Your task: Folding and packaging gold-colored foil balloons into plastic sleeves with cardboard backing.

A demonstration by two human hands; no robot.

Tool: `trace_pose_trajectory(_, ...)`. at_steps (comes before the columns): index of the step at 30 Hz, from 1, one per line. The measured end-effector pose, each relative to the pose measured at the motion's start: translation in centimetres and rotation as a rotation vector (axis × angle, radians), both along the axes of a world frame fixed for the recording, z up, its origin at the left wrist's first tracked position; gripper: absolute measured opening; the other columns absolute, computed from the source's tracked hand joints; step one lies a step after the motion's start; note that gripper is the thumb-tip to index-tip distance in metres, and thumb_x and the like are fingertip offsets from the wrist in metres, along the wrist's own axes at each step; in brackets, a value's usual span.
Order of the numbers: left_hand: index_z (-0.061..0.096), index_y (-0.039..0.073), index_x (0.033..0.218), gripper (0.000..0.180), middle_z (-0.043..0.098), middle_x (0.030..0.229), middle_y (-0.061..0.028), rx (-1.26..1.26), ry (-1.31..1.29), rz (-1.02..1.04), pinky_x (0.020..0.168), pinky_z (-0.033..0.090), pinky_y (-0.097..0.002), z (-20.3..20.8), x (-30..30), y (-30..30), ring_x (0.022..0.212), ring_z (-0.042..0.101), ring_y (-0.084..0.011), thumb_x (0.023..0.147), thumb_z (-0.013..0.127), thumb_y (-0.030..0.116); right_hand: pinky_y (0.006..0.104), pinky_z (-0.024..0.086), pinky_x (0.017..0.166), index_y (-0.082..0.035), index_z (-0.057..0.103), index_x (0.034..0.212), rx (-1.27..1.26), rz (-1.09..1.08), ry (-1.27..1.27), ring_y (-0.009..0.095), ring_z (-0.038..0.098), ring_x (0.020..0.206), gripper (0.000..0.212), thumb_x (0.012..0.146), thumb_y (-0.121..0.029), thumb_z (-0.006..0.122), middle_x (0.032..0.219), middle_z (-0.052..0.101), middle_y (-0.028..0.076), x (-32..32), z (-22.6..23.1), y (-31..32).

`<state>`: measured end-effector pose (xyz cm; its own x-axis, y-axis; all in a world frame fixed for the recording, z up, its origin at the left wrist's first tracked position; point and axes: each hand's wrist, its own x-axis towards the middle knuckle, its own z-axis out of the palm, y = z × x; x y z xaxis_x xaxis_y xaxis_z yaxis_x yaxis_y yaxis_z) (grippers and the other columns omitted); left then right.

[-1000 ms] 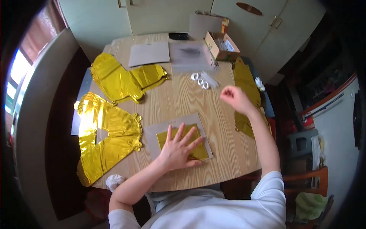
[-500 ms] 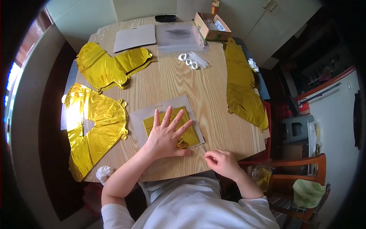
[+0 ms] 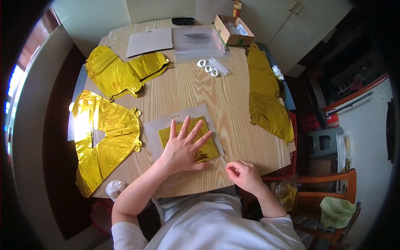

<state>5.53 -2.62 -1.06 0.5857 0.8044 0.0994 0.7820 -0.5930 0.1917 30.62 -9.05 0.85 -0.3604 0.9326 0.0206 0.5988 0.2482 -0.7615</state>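
Observation:
My left hand [image 3: 183, 148] lies palm down with its fingers spread over a folded gold foil balloon [image 3: 210, 146]. Beneath the foil is a grey card [image 3: 152, 135] with a hanger hole at its top, flat on the table near me. To the right of the card's lower corner, my right hand [image 3: 243, 174] is closed, thumb against curled fingers. Whatever those fingers hold, if anything, is too small or hidden to name. Flat gold foil balloons [image 3: 110, 129] are spread at the left, and further gold foil [image 3: 268, 91] lies along the right edge.
At the back are grey cards [image 3: 150, 41], clear plastic sleeves [image 3: 198, 41], a black case [image 3: 183, 21] and an open cardboard box [image 3: 234, 31]. White ribbon rolls [image 3: 208, 68] lie mid-table. A crumpled tissue [image 3: 114, 188] sits at the near left edge. A wooden chair [image 3: 325, 189] stands at right.
The view has shifted slightly. My left hand stays spread on the folded foil, and the foil's lower right corner looks flatter. My right hand keeps its closed shape beside the card.

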Motion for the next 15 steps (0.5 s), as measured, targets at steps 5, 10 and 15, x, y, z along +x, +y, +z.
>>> trace_pose_trajectory(5,0.037,0.025,0.150,0.100,0.031,0.154,-0.0176,0.015,-0.002,-0.001,0.109,0.008,-0.0717,-0.01,0.01,-0.01,0.144,0.018,-0.0468,0.068,0.057,0.079,0.0277,0.052,0.058,-0.001,0.063,0.089,-0.021,-0.008,-0.028,0.015,0.067,0.065,0.007,0.083,-0.001,0.067,0.078,0.064,0.008,0.58,-0.10,-0.13)
trace_pose_trajectory(10,0.037,0.025,0.150,0.101,0.032,0.154,-0.0177,0.018,-0.004,-0.002,0.109,0.008,-0.0719,-0.01,0.00,0.01,0.144,0.019,-0.0469,0.067,0.058,0.079,0.0312,0.052,0.057,-0.005,0.062,0.086,0.046,-0.007,-0.045,0.021,0.066,0.063,0.007,0.082,-0.003,0.067,0.074,0.063,0.008,0.02,0.09,-0.02)
trace_pose_trajectory(15,0.037,0.024,0.150,0.102,0.032,0.154,-0.0178,0.023,0.005,-0.005,0.109,0.009,-0.0721,-0.05,-0.01,-0.01,0.143,0.019,-0.0474,0.066,0.058,0.079,0.0316,0.052,0.057,-0.005,0.061,0.086,0.020,0.007,0.001,0.021,0.066,0.064,0.008,0.081,-0.002,0.067,0.075,0.063,0.009,-0.24,0.16,-0.06)
